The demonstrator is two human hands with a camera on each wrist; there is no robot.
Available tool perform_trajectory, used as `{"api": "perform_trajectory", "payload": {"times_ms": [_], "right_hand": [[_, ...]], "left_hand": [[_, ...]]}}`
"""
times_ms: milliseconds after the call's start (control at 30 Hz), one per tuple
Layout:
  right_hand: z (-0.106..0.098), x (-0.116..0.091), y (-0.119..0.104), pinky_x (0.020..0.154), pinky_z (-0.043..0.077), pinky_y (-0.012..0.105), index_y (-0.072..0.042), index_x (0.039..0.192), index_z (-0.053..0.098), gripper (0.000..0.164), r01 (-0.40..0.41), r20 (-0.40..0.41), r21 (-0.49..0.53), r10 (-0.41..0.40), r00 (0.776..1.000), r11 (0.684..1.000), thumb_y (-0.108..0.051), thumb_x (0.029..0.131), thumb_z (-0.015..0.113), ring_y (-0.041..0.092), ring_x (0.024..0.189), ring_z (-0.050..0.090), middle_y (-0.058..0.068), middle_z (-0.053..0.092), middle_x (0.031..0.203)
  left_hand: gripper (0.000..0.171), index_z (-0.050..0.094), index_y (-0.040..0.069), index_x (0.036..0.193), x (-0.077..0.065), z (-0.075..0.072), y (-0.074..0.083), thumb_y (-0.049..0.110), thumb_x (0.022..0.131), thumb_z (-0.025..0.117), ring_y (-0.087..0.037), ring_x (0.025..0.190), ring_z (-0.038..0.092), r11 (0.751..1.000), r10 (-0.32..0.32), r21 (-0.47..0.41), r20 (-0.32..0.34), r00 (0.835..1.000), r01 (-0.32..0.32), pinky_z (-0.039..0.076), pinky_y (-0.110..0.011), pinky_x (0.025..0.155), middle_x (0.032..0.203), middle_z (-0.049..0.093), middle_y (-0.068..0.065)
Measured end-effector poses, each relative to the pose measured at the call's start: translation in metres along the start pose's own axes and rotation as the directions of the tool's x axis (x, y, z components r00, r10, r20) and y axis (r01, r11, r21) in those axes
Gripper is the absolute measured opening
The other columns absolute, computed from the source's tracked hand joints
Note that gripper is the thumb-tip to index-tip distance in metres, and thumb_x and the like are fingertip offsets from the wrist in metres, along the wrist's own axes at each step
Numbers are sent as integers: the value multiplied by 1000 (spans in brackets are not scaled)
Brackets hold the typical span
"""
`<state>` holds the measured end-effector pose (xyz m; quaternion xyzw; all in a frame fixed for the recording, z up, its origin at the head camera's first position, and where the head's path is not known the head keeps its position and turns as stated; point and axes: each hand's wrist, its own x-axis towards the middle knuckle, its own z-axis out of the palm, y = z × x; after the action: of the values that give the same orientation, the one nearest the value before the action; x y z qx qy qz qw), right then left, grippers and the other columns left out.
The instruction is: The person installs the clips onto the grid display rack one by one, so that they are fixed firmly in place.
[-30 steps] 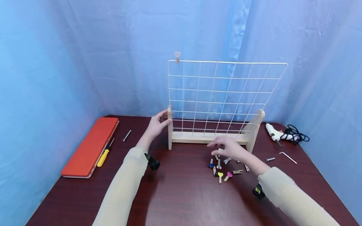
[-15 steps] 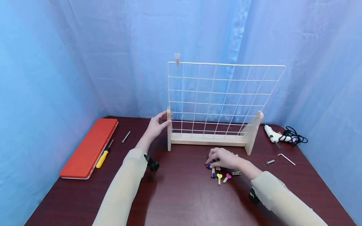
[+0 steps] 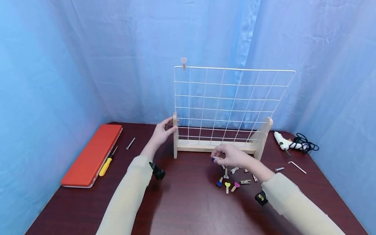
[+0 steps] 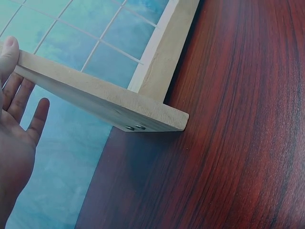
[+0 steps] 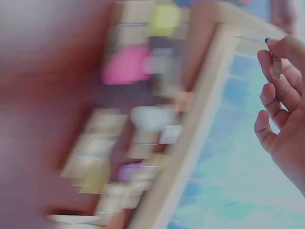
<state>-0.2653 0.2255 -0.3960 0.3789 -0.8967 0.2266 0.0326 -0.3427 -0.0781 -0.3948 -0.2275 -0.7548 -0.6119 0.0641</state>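
My left hand [image 3: 161,133] holds the left wooden upright [image 3: 175,143] of a stand, thumb on the front edge and fingers behind. White wire grid [image 3: 235,69] rises from that stand, and a clothespin with a pale heart [image 3: 183,61] is clipped near its top left corner. Between thumb and index finger, my right hand [image 3: 233,156] pinches a small wooden clothespin [image 5: 277,67] with a blue tip, in front of the stand's crossbar [image 3: 199,147]. Below that hand lie several loose clothespins, among them a blue-heart one [image 3: 219,183], a yellow-heart one [image 3: 227,185] and a pink-heart one [image 3: 236,185].
To the left lie a red case [image 3: 91,153], a yellow-handled screwdriver [image 3: 105,166] and a long bolt [image 3: 130,143]. A white glue gun [image 3: 282,141] with a black cord, a hex key [image 3: 298,167] and a short bolt [image 3: 279,169] are on the right. Blue curtain [image 3: 132,49] surrounds the table.
My right hand has gone down into the pile, taken a blue-tipped clothespin and lifted it up and left. Another blue-heart clothespin has shifted toward the front. My left hand keeps its hold.
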Motion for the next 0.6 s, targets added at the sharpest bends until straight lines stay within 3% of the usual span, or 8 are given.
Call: {"api": "perform_trajectory", "payload": {"times_ms": [133, 267, 400, 600], "right_hand": [[-42, 20, -24, 71, 49, 28, -20, 94, 69, 17, 8, -109, 0, -8, 994, 1000, -25, 78, 68, 5, 81, 58, -11, 66, 87], [-89, 38, -49, 68, 46, 23, -20, 96, 68, 19, -9, -224, 69, 25, 974, 998, -29, 79, 66, 7, 78, 56, -9, 66, 90], [-131, 58, -76, 60, 42, 21, -19, 95, 69, 20, -48, -343, 184, 110, 933, 982, -31, 79, 66, 11, 72, 53, -5, 65, 85], [-177, 88, -117, 50, 35, 22, -11, 99, 69, 26, -122, -438, 306, 254, 862, 944, -28, 80, 66, 13, 58, 49, -1, 68, 87]], "left_hand": [[49, 44, 4, 130, 0, 0, 0, 15, 85, 60, -28, 108, 52, 1000, -11, 3, 4, 1000, 11, 42, -40, 90, 120, 54, -20], [48, 44, 2, 130, 0, 0, -1, 10, 85, 59, -29, 108, 52, 1000, -11, -7, 5, 1000, 11, 42, -42, 90, 120, 54, -20], [46, 46, 5, 129, 2, 0, -2, 9, 85, 59, -30, 108, 52, 1000, -11, -14, -2, 1000, 11, 42, -41, 89, 120, 54, -20], [46, 47, 7, 129, 4, -2, -3, 11, 84, 60, -27, 107, 53, 1000, -21, -5, -7, 1000, 21, 43, -39, 89, 120, 56, -16]]}}
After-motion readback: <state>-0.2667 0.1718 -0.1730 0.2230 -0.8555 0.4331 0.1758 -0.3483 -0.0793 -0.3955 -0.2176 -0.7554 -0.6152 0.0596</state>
